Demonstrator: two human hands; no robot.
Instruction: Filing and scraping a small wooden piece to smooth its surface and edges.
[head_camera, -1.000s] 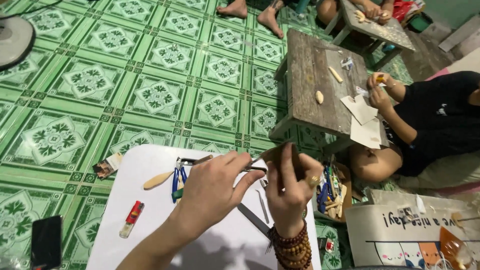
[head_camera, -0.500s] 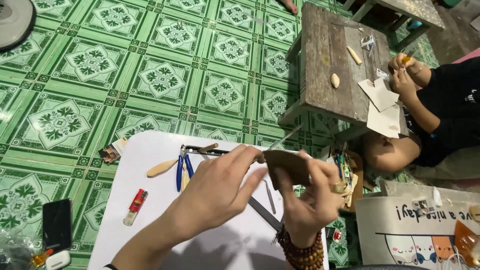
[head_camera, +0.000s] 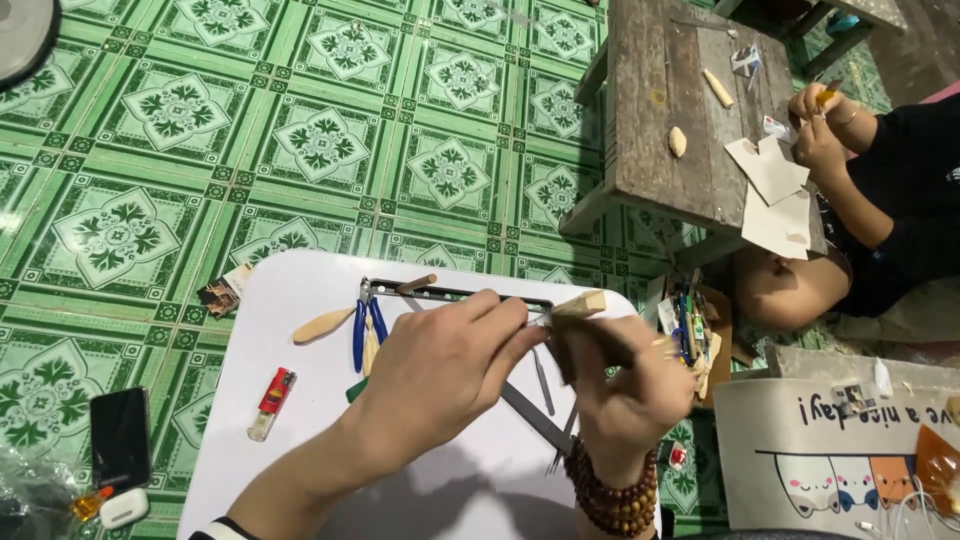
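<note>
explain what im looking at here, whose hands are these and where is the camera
There is one view, from a camera worn on a person's head, looking down at their own two bare hands over a small white table on a green patterned tile floor.

The right hand, with a bead bracelet at the wrist, grips a small piece of wood. The left hand pinches a thin metal tool against it; the tool is too small to identify.

On the table lie blue-handled pliers, a red lighter, a flat wooden blade shape and a black metal frame.

At upper right another person sits by a low wooden table, with their own hands busy over pale paper pieces. A dark phone lies on the floor at left.
</note>
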